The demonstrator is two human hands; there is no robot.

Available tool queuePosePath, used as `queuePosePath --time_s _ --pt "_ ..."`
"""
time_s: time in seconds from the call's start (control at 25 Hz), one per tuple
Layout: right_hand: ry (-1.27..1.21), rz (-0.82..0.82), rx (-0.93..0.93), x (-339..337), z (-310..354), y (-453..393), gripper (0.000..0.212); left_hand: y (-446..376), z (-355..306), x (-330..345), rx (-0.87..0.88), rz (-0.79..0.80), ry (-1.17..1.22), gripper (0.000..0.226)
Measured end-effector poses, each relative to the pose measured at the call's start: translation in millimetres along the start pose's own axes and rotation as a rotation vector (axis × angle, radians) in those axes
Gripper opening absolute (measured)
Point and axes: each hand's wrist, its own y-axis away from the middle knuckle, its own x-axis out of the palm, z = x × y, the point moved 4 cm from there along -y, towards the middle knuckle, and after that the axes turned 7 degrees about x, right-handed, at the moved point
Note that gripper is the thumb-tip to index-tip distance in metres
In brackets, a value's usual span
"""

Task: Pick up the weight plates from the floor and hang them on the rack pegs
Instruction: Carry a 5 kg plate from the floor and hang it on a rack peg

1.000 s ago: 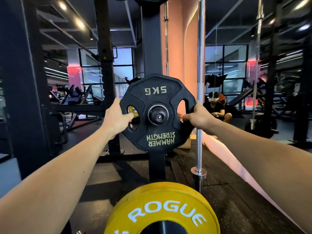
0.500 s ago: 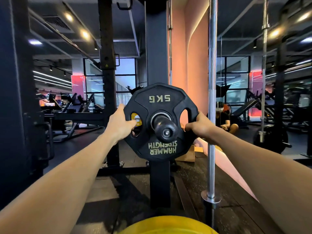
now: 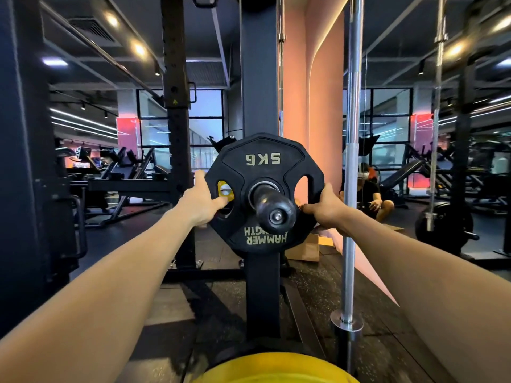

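Head view shows a black weight plate [image 3: 264, 172] threaded onto the peg [image 3: 272, 208] of the rack post [image 3: 260, 78], upside down, its 5KG lettering inverted. Left hand [image 3: 200, 203] grips its left edge, thumb in a cutout; right hand [image 3: 327, 207] grips its right edge. Near the bottom edge sits a yellow plate [image 3: 273, 370]. Right of the post stands a steel bar [image 3: 352, 161].
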Motion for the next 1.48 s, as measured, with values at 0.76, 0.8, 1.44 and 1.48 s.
queuePosePath --time_s 0.76,0.8,1.44,1.48 --pt "0.74 0.598 0.375 -93.8 43.6 195.1 0.065 162.3 -85.7 -99.5 -0.356 0.954 -0.256 0.078" --pt "0.752 0.663 0.416 -100.4 52.9 217.1 0.068 182.1 -99.3 -111.2 -0.389 0.99 -0.233 0.074" --pt "0.859 1.35 0.651 -130.7 88.2 485.9 0.074 521.8 -210.8 -253.0 -1.083 1.28 0.057 0.065" --pt "0.874 1.375 0.6 -120.2 90.0 479.4 0.072 522.3 -210.7 -258.7 -1.094 1.207 0.057 0.064"
